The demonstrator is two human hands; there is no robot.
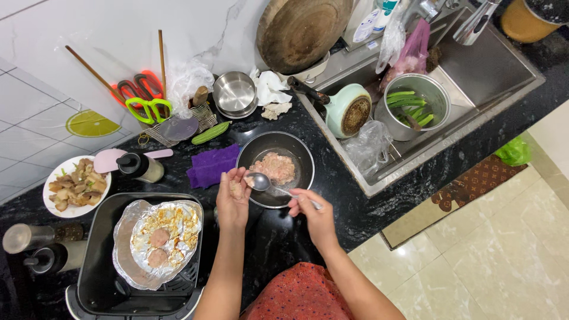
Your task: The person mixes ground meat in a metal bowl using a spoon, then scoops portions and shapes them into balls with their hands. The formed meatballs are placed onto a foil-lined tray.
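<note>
Speckled black stone forms the desk (pixel 355 219). Just beyond both hands sits a round dark bowl (pixel 302 155) of pale pink, lumpy minced meat (pixel 274 167). Right hand (pixel 313 214) pinches a shiny metal spoon (pixel 261 181); left hand (pixel 232 198), cupped, cradles a small meat lump (pixel 236 188), crinkled foil (pixel 155 240) at its left.

a metal spoon (pixel 261 181) tilts over, perhaps touching, pink mince (pixel 275 167) in a dark bowl (pixel 302 155).
</note>
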